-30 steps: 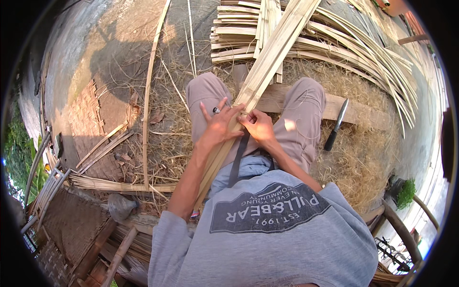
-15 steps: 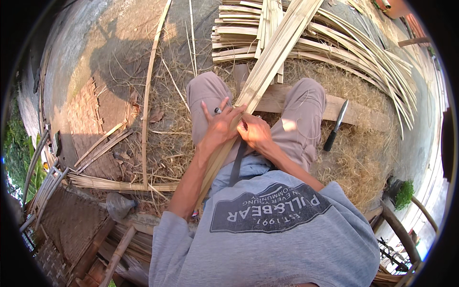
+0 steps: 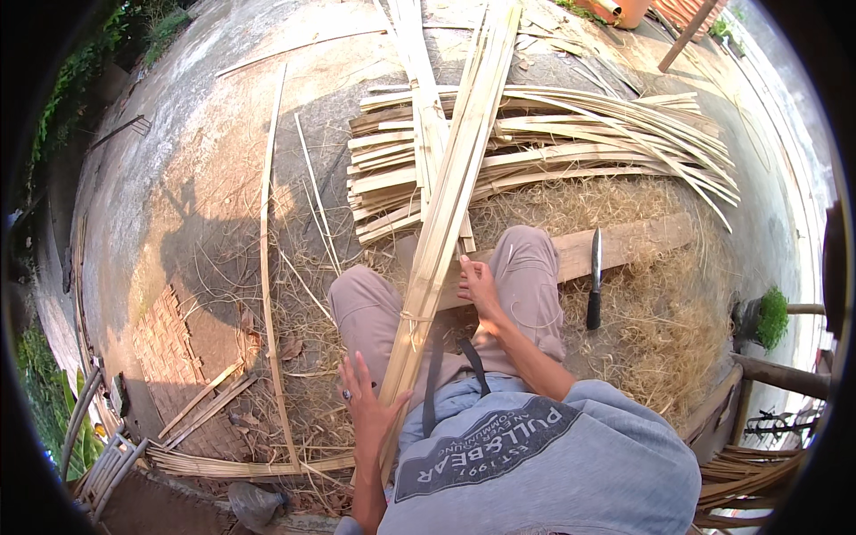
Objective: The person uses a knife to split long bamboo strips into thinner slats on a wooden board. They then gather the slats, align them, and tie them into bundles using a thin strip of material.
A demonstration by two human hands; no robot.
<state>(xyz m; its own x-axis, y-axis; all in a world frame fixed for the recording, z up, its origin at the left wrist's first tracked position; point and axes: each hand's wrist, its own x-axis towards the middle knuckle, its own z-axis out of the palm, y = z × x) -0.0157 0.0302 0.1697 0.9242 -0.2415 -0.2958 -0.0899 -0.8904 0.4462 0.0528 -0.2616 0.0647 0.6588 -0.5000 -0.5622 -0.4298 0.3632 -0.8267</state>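
Observation:
A long bundle of pale bamboo strips [image 3: 434, 241] slants across my lap, its far end resting over other strips. A thin strip tie [image 3: 415, 316] circles it near my knees. My left hand [image 3: 366, 403], with a ring on it, has its fingers spread at the bundle's left side near my waist; the thumb lies against the strips. Beside the bundle's right edge is my right hand [image 3: 480, 287], its fingers loosely bent and apart, with the tips close to the strips. Whether those tips touch them is hard to tell.
A large pile of split bamboo strips [image 3: 571, 147] lies ahead. A knife with a black handle [image 3: 594, 283] rests across a wooden plank [image 3: 642, 247] on the right. Shavings [image 3: 651, 357] cover the ground. On the left are a woven mat piece [image 3: 169, 357] and a plastic bottle [image 3: 254, 504].
My hands have parted: the left has slid back along the bundle toward my waist, and the right has moved to its right edge. The tie now shows. The view has tilted farther ahead.

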